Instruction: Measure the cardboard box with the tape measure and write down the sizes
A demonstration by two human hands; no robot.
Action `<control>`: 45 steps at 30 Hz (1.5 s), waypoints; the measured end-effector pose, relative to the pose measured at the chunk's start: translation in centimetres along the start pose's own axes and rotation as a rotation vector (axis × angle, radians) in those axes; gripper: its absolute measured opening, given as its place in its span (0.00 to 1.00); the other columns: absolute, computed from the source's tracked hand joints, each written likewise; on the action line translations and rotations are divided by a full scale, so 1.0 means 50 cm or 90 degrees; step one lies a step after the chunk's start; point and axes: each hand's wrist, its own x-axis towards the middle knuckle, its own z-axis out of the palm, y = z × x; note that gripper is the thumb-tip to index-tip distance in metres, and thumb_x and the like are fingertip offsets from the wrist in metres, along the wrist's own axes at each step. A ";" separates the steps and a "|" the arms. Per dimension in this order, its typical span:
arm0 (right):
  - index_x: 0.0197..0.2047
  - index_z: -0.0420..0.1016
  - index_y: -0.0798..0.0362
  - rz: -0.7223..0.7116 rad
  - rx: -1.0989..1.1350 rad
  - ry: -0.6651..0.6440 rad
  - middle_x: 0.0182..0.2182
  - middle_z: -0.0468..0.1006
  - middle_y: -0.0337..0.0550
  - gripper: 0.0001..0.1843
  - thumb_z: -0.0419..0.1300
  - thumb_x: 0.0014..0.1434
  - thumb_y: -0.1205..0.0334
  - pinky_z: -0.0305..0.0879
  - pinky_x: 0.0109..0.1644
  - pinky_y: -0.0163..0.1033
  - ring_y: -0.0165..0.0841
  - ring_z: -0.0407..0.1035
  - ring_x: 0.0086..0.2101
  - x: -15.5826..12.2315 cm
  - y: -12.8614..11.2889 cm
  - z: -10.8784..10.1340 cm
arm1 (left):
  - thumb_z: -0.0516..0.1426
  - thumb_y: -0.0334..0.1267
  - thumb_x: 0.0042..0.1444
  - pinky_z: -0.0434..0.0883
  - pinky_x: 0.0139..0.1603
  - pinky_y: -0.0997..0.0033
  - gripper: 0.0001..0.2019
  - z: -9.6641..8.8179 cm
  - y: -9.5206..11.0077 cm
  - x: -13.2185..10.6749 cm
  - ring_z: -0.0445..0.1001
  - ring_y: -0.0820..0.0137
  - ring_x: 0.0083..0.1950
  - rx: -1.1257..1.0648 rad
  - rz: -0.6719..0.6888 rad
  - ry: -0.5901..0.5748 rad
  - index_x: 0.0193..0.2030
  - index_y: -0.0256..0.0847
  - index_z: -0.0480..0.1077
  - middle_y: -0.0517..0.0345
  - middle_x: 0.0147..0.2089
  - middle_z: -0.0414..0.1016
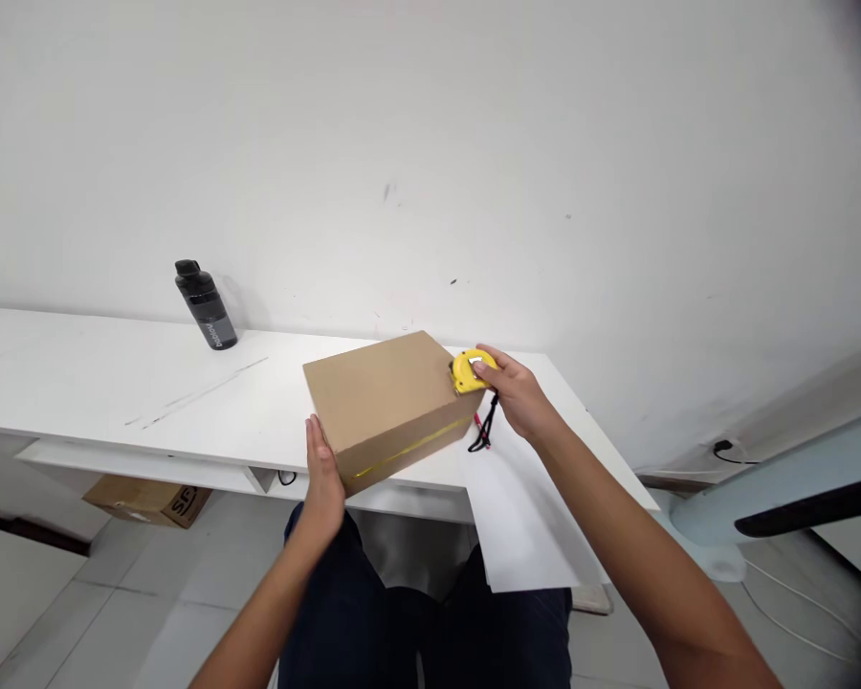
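Observation:
A closed brown cardboard box (380, 392) sits at the front edge of the white desk, turned at an angle, with a thin yellow strip along its near side. My left hand (322, 478) holds the box at its left end, the fingers partly hidden behind it. In my right hand (513, 383) is a yellow tape measure (472, 371), gripped between thumb and fingers at the box's right top corner. Its black wrist strap (485, 426) hangs down. No drawn-out blade can be made out. Beneath the strap, a red pen (479, 421) shows in part.
White paper (531, 517) hangs over the desk's front edge below my right forearm. A black bottle (207, 306) stands at the back left of the desk (78, 373), near the wall. On the floor at left lies another carton (143, 500). A pale blue cylinder (796, 478) is at right.

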 end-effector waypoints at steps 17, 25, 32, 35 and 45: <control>0.50 0.76 0.45 -0.082 0.010 -0.255 0.45 0.83 0.45 0.27 0.77 0.48 0.51 0.79 0.49 0.47 0.41 0.79 0.45 -0.151 -0.071 0.110 | 0.54 0.46 0.68 0.73 0.62 0.50 0.28 -0.077 0.175 -0.028 0.72 0.57 0.64 0.085 0.336 -0.031 0.72 0.50 0.54 0.43 0.64 0.71; 0.50 0.76 0.46 -0.064 0.024 -0.255 0.46 0.83 0.46 0.25 0.75 0.51 0.51 0.80 0.47 0.46 0.40 0.80 0.44 -0.197 -0.078 0.119 | 0.59 0.33 0.63 0.77 0.52 0.63 0.20 -0.091 0.185 0.082 0.82 0.70 0.38 0.229 0.741 -0.030 0.61 0.50 0.65 0.59 0.41 0.83; 0.52 0.78 0.41 -0.233 -0.091 -0.123 0.49 0.82 0.42 0.23 0.75 0.53 0.58 0.75 0.57 0.49 0.41 0.77 0.50 -0.165 -0.040 0.015 | 0.58 0.36 0.56 0.73 0.41 0.60 0.03 -0.158 0.058 0.214 0.76 0.65 0.34 0.345 0.606 0.104 0.37 0.47 0.72 0.56 0.32 0.78; 0.53 0.79 0.40 -0.220 -0.142 -0.056 0.51 0.81 0.44 0.24 0.75 0.53 0.57 0.73 0.60 0.53 0.43 0.76 0.52 -0.170 -0.012 -0.037 | 0.56 0.36 0.58 0.70 0.37 0.63 0.07 -0.171 0.022 0.235 0.74 0.66 0.32 0.404 0.552 0.070 0.39 0.48 0.75 0.54 0.34 0.79; 0.55 0.78 0.41 -0.175 -0.215 -0.029 0.52 0.81 0.45 0.24 0.73 0.54 0.55 0.74 0.60 0.54 0.45 0.75 0.53 -0.203 0.029 -0.085 | 0.59 0.40 0.62 0.71 0.35 0.66 0.08 -0.149 -0.004 0.228 0.76 0.68 0.30 0.436 0.592 -0.013 0.46 0.54 0.78 0.55 0.38 0.83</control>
